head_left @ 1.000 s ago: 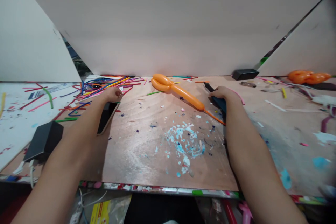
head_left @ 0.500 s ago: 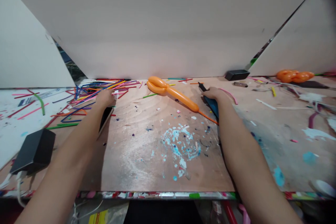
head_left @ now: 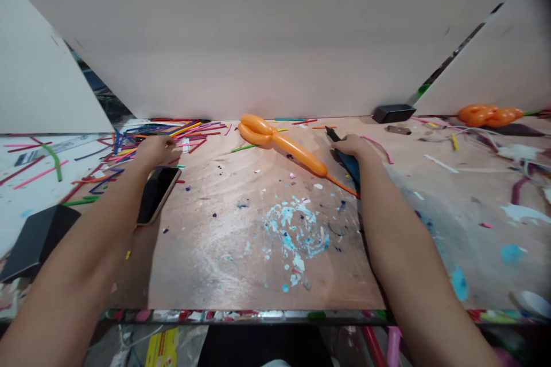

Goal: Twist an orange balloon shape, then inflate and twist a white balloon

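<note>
My left hand (head_left: 155, 150) is over a pile of thin, uninflated modelling balloons (head_left: 196, 127) at the back left. Its fingers are curled in, and I cannot make out what is between them. Closer to me, a phone (head_left: 159, 195) lies partly under my left forearm. My right hand (head_left: 350, 146) is wrapped around a dark blue hand pump (head_left: 348, 165), whose black nozzle points back and left. Between the hands rests an orange balloon (head_left: 299, 155), with twisted loops at its far end and a thin uninflated tail reaching toward the pump.
A black box (head_left: 394, 113) stands at the back right, near another twisted orange balloon (head_left: 486, 116). A dark block (head_left: 41, 241) sits at the left. White boards (head_left: 258, 40) close off the back. Cables and balloon scraps litter the right side.
My left hand has shifted left over the balloon pile, uncovering more of the phone. My right hand stays on the pump. The view has shifted slightly.
</note>
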`<action>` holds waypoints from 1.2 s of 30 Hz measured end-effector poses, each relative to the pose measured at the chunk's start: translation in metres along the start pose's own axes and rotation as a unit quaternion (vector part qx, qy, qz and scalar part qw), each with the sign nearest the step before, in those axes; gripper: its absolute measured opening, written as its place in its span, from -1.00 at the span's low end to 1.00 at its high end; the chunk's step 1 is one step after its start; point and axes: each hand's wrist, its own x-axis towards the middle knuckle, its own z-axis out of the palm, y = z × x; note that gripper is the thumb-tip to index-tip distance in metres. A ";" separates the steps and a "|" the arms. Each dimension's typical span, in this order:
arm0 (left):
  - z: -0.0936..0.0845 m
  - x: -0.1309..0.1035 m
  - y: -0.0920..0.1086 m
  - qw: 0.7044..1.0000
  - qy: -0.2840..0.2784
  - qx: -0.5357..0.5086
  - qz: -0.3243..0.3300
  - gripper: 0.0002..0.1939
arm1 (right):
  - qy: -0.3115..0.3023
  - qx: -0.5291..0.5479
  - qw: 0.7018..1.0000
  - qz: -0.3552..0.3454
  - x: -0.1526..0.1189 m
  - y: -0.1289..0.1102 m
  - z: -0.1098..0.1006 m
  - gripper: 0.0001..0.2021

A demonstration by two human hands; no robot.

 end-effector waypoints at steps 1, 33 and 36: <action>0.001 0.001 0.009 0.995 0.058 -0.081 0.010 -0.75 | -0.010 0.008 1.000 0.006 0.000 -0.001 -0.001 -0.88; 0.049 -0.076 0.278 0.721 -0.030 -0.689 0.072 -0.83 | -0.457 0.435 0.637 -0.442 -0.118 -0.101 0.020 -0.54; 0.053 -0.081 0.269 0.736 -0.112 -0.663 0.077 -0.69 | -0.430 0.465 0.646 -0.426 -0.123 -0.098 0.014 -0.59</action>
